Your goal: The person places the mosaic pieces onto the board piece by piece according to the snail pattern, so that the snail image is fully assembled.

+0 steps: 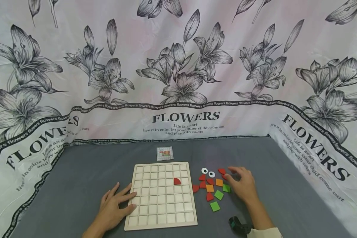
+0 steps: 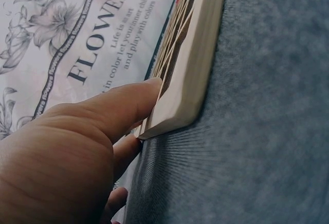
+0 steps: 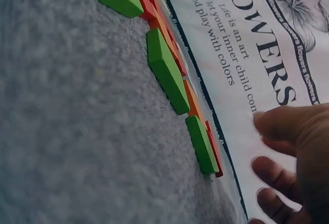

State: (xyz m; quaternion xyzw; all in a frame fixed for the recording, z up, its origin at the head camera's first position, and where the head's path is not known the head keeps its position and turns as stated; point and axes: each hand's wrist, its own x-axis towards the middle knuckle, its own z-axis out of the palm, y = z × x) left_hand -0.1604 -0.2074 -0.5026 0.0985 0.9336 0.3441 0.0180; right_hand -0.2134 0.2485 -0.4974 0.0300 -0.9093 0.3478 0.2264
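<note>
A pale wooden grid board [image 1: 157,200] lies on the grey cloth with one red quarter-round piece [image 1: 177,181] in a cell at its upper right. My left hand [image 1: 113,205] rests at the board's left edge, fingers spread. In the left wrist view the thumb [image 2: 128,106] touches the rim of the board [image 2: 187,75]. To the right of the board my right hand [image 1: 243,183] is above the loose pieces, near a red piece [image 1: 221,171] and a green square [image 1: 226,188]. Nothing shows between its fingers in the right wrist view, where green blocks [image 3: 167,72] lie beside it.
Orange squares [image 1: 219,182], other red and green pieces, and two white eye discs [image 1: 204,171] lie scattered right of the board. A small picture card [image 1: 165,153] is behind the board. A black strap-like object [image 1: 238,226] is at the right wrist. Flower-printed cloth [image 1: 184,120] surrounds the table.
</note>
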